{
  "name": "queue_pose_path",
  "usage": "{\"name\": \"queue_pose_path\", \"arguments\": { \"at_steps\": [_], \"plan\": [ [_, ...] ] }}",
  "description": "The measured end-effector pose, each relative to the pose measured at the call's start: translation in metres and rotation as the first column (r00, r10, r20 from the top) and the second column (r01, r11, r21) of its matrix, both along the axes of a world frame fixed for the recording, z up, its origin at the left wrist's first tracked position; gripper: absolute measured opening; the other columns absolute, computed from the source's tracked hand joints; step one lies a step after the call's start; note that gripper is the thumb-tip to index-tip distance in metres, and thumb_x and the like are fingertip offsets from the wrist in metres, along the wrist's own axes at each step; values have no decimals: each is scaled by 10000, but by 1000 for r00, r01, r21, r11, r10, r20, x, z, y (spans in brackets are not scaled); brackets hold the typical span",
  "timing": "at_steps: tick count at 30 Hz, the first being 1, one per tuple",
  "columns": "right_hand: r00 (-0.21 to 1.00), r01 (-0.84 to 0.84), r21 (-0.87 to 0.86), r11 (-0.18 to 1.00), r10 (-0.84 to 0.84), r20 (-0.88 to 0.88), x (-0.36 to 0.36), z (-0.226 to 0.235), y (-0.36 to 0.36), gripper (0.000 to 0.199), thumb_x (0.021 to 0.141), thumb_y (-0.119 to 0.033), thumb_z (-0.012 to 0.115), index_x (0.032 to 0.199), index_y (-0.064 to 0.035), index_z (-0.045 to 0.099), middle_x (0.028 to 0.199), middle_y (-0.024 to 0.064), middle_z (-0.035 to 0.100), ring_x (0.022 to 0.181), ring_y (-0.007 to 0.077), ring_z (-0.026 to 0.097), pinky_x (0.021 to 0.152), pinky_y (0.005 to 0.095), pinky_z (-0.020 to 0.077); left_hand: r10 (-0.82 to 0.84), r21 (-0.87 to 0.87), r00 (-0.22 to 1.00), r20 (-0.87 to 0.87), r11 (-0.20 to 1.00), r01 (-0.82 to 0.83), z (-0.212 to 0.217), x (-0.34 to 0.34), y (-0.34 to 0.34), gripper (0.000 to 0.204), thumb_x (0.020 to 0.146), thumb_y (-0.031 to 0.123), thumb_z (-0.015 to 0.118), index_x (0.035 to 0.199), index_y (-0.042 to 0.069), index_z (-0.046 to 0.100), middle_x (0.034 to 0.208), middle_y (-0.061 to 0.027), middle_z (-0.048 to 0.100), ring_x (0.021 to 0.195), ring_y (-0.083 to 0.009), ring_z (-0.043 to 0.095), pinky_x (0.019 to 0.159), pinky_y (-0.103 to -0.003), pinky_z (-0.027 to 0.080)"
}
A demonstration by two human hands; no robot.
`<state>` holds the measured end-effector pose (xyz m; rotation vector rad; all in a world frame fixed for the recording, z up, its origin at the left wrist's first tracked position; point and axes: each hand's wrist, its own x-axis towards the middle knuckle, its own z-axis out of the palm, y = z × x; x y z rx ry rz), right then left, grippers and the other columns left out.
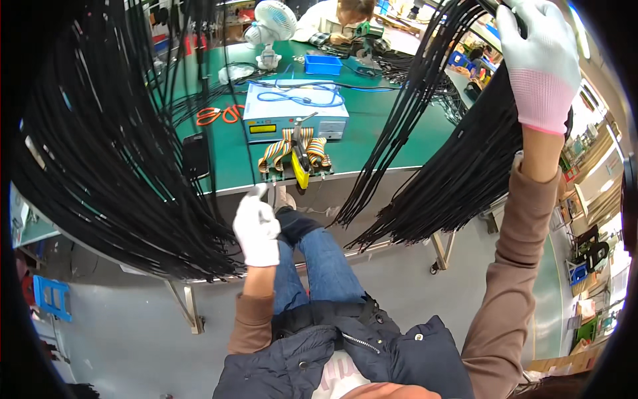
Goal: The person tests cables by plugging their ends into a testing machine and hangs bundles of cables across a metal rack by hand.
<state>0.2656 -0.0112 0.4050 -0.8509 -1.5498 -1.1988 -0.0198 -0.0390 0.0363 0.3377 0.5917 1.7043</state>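
Cables [458, 153], black and hanging in a thick bundle at upper right of the frame, were gripped by the closed right hand [539, 60]. Below centre, the left hand [256, 229] was held loosely curled, pinching nothing, before the green workbench [392, 143] carrying a grey tester box [296, 110] on a grey-floored workshop.

Hanging black cable bundles [126, 153] [452, 159] flank an open gap, seemingly passable, toward the green bench [379, 143].

The right arm stretches high overhead, its gloved right hand [539, 63] closed in a grip. The left arm hangs low, the gloved left hand [256, 231] loosely curled, index finger raised.
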Motion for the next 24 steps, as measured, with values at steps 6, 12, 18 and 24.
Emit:
{"name": "queue_pose_path", "arguments": {
  "at_steps": [6,12,18,24],
  "plan": [
    [878,479,-150,865,-474,72,-19,15,-13,213,732,-9,592,925,41,668,799,111,606,704,258,547,694,304,455,-50,4,908,-417,998,57,29,48,-23,270,937,82,487,1146,29,650,637,22,507,484,-49,365,419,-200,246],
    [900,426,-275,862,-435,29,-30,14,-17,215,743,-37,607,936,36,666,817,105,615,735,244,564,713,289,459,-136,-7,841,-524,988,156,25,64,-10,280,939,123,504,1171,60,649,618,18,508,440,-30,294,399,-192,178],
    [940,-227,-114,967,187,-284,-52,-39,-5,348,799,-182,712,1093,-1,669,886,64,650,723,150,551,663,251,455,-116,63,834,-539,982,177,40,80,10,268,943,139,509,1150,77,667,624,10,521,441,-38,311,408,-193,200],
    [345,-938,-300,171,430,-834,-102,-236,40,297,841,-135,670,1112,-16,649,752,34,642,612,131,543,597,247,453,301,256,449,-841,954,-159,4,56,29,241,927,170,556,1088,51,690,662,-2,577,494,-64,422,454,-211,291]
  ]
}}
